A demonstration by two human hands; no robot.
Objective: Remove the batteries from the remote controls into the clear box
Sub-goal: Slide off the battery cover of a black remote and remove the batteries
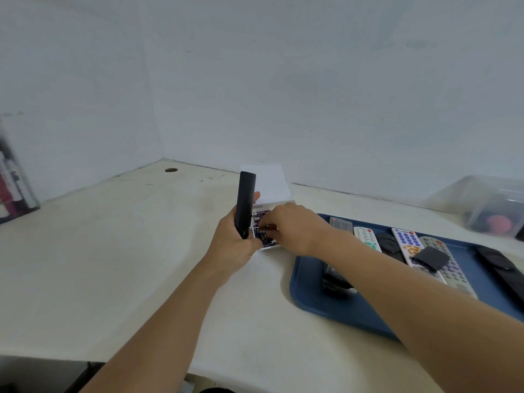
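At the far left edge a clear plastic container with dark and pink items (12, 180) stands on the pale cream worktop (113, 265), well apart from the work, so the wide bare surface between gives much room for moving. The left hand (231, 245) is closed around the lower end of a slim black remote control (245, 204) and holds it nearly upright, I think to keep it out of the way. Just beside it is the small clear plastic box (265, 222) with its lid raised toward the wall; blue-labelled batteries (262, 236) lie inside. The right hand (289, 225) reaches over this box with fingers bent down among the batteries; whether it pinches one I cannot tell. To the right, a dark blue tray (312, 296) carries several more remotes, white, grey and black, close to the box so the reach is short. The tray's near corner lies not far from the worktop's front edge.
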